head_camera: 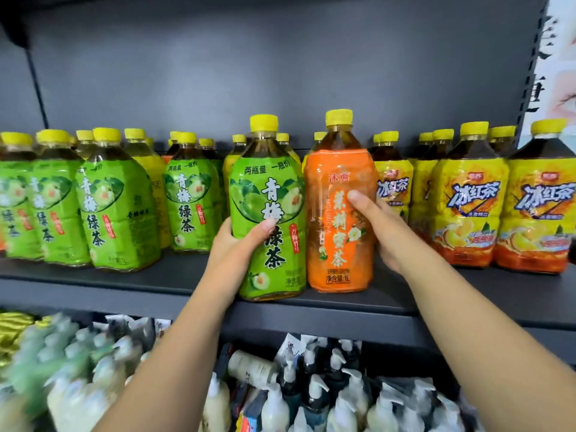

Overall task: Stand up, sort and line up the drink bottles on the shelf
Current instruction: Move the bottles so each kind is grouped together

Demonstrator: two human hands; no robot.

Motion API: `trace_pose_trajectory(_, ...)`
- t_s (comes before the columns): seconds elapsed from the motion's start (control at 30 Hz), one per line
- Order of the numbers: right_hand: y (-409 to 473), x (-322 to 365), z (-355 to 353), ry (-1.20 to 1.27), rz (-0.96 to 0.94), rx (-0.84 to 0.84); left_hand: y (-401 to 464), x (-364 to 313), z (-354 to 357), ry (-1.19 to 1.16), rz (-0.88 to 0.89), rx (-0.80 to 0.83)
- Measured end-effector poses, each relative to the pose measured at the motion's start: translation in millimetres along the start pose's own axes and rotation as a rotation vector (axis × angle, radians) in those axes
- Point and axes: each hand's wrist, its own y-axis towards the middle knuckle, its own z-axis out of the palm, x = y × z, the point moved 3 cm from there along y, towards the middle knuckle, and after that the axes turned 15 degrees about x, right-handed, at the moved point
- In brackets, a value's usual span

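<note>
A green-labelled tea bottle (268,194) stands upright near the front edge of the dark shelf (174,294); my left hand (237,241) grips its lower left side, thumb across the label. Touching it on the right stands an orange-labelled tea bottle (336,244), which my right hand (377,226) grips from its right side, thumb on the label. Several more green-labelled bottles (115,201) stand to the left. Yellow-labelled iced tea bottles (467,198) stand to the right. All caps are yellow.
More bottles fill the back row against the grey back panel (280,57). The lower shelf holds several pump bottles (314,397), a white bottle lying on its side (252,366), and blurred pale bottles (71,366) at left. A poster (558,57) hangs at upper right.
</note>
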Motion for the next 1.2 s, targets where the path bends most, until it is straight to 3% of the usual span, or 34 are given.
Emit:
trace_pose_trajectory(0.2, -11.3, -1.2, 13.9, 0.112, -0.110, 0.045, -33.1, -18.1, 10.5, 0.073, 0.020, -0.206)
trace_pose_trajectory(0.37, -40.6, 10.9, 34.0, 0.224, -0.186, 0.205, -91.9, -40.0, 10.7, 0.057, 0.095, -0.368)
trace_pose_trajectory(0.57, -54.2, 8.6, 103.1, 0.308, -0.157, 0.399, -152.1, -72.1, -32.3, 0.125, 0.146, -0.544)
trace_pose_trajectory(0.73, -53.9, 10.1, 173.6, 0.306, -0.179, 0.507, -186.7, -87.7, -87.7, 0.115, 0.186, -0.579)
trace_pose_trajectory(1.2, -12.2, 15.4, 388.5, 0.318, -0.212, 0.302, -224.6, -103.9, -320.1, 0.030, 0.136, -0.565)
